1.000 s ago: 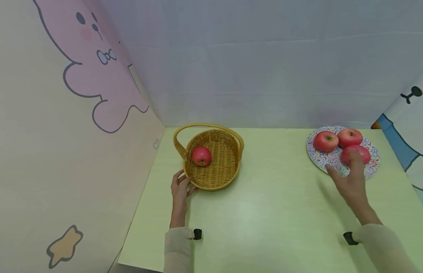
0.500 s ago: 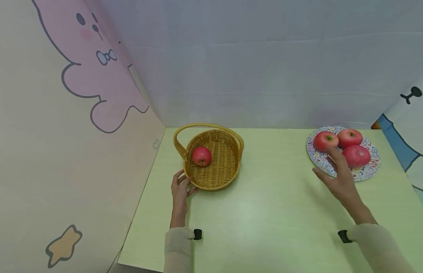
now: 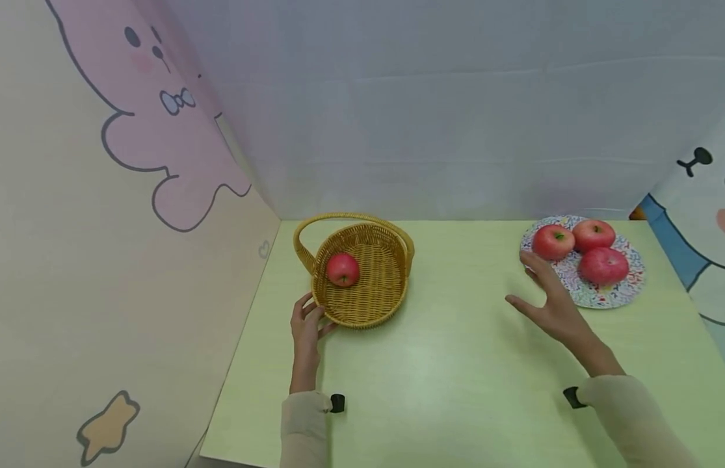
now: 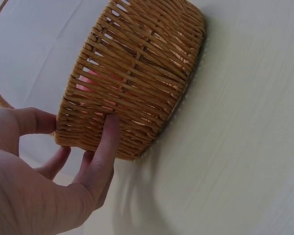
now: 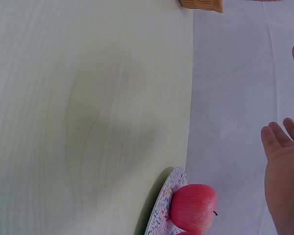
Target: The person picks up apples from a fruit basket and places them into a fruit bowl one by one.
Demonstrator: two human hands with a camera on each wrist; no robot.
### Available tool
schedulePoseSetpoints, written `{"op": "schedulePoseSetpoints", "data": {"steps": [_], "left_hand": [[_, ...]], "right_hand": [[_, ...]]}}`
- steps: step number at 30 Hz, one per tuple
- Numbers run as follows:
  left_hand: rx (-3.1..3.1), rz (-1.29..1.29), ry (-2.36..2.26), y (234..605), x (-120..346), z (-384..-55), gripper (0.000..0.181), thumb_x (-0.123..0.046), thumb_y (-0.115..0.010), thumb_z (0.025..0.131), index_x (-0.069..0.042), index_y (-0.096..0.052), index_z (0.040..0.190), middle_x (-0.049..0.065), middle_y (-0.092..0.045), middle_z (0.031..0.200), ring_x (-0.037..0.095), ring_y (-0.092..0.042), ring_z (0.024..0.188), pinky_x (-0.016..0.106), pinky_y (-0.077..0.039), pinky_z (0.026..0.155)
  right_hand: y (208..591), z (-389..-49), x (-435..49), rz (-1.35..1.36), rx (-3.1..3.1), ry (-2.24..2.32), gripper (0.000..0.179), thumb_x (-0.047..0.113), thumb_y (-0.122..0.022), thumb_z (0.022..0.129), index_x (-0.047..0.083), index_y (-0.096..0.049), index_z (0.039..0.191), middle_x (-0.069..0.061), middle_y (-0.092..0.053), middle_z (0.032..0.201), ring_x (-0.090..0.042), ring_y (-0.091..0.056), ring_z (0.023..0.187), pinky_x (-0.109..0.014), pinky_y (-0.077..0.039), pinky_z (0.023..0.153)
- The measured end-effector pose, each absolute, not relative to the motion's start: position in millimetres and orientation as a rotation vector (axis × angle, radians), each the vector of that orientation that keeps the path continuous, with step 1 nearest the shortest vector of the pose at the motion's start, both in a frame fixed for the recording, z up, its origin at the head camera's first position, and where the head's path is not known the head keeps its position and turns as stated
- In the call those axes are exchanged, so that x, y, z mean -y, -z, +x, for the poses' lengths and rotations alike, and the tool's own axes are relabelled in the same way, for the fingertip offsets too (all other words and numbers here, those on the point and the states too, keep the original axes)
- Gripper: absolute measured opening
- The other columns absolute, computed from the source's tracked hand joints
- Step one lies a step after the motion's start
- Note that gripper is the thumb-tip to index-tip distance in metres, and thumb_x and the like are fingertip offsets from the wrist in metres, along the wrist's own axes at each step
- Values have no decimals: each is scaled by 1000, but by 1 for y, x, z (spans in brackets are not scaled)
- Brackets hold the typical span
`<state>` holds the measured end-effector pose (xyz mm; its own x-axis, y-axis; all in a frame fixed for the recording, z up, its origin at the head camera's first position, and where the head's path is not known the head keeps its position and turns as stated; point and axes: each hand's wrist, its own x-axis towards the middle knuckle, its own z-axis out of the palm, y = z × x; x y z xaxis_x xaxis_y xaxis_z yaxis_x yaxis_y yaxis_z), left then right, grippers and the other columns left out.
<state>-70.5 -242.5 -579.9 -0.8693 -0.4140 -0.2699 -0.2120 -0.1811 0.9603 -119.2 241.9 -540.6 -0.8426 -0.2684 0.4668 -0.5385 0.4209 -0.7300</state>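
Observation:
A round yellow wicker basket (image 3: 362, 312) with an arched handle holds one red apple (image 3: 342, 270) at its left side. My left hand (image 3: 306, 325) grips the basket's near left edge. In the left wrist view, one finger of the left hand (image 4: 44, 181) bends to the rim while another digit presses on the woven outer wall. My right hand (image 3: 555, 312) hangs above the table with fingers spread, holding nothing. It is just left of a speckled plate (image 3: 608, 300) bearing three red apples (image 3: 603, 266). Only part of the right hand (image 5: 291, 171) shows in the right wrist view.
The pale green table (image 3: 444, 377) meets a whitish wall covering (image 3: 432, 143) at the back. A panel with cartoon figures (image 3: 181, 162) stands along the left side, another cartoon panel (image 3: 701, 214) at the right.
My right hand has moved left, from over the front apple on the plate to beside the plate, with nothing in it. The left hand and basket keep their place.

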Motion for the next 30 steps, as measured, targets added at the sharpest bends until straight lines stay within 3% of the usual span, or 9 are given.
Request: {"op": "schedulePoseSetpoints", "data": {"steps": [3, 8, 19, 22, 25, 27, 30], "left_hand": [[1922, 739, 2185, 580, 243, -70, 49, -10, -57, 103, -15, -49, 152, 21, -50, 145, 37, -63, 120, 45, -67, 82], [1925, 747, 2180, 581, 244, -70, 49, -11, -57, 103, -17, -49, 151, 20, -50, 145, 35, -64, 119, 43, -67, 81], [1923, 750, 2178, 581, 243, -70, 48, -10, -57, 104, -16, -49, 151, 21, -50, 144, 33, -65, 117, 47, -66, 85], [1921, 751, 2183, 580, 242, -70, 48, -10, -57, 104, -15, -49, 151, 21, -49, 145, 32, -64, 117, 49, -66, 87], [1918, 752, 2187, 579, 242, -70, 48, -10, -57, 104, -15, -49, 151, 22, -49, 145, 33, -64, 118, 51, -65, 89], [1916, 749, 2187, 580, 242, -70, 49, -10, -57, 104, -15, -48, 152, 22, -50, 145, 35, -63, 119, 52, -65, 89], [1921, 758, 2178, 582, 243, -70, 49, -10, -56, 103, -16, -48, 151, 21, -50, 145, 36, -63, 120, 50, -66, 88]], "right_hand": [[541, -122, -237, 785, 2407, -1282, 104, -16, -88, 69, 3, -40, 159, -21, -41, 161, 4, -29, 152, -2, -28, 118], [538, -125, -229, 839, 2475, -1118, 105, -4, -91, 72, 9, -37, 161, -19, -42, 163, -1, -22, 158, -1, -19, 119], [528, -139, -201, 1067, 2400, -1000, 96, 4, -90, 77, 0, -39, 159, -22, -42, 161, -20, -35, 154, -6, -21, 124], [526, -142, -193, 1117, 2378, -964, 79, 29, -80, 95, -2, -41, 156, -23, -42, 160, -25, -38, 152, -6, -21, 124], [525, -146, -185, 1153, 2350, -907, 77, 54, -56, 104, -2, -44, 155, -23, -44, 159, -28, -41, 149, -7, -20, 125], [525, -148, -179, 1174, 2331, -870, 79, 59, -47, 105, -2, -46, 154, -23, -45, 157, -30, -43, 147, -7, -20, 125], [525, -151, -173, 1206, 2320, -835, 73, 53, -53, 106, -2, -47, 153, -23, -46, 157, -32, -45, 145, -7, -20, 124]]}}
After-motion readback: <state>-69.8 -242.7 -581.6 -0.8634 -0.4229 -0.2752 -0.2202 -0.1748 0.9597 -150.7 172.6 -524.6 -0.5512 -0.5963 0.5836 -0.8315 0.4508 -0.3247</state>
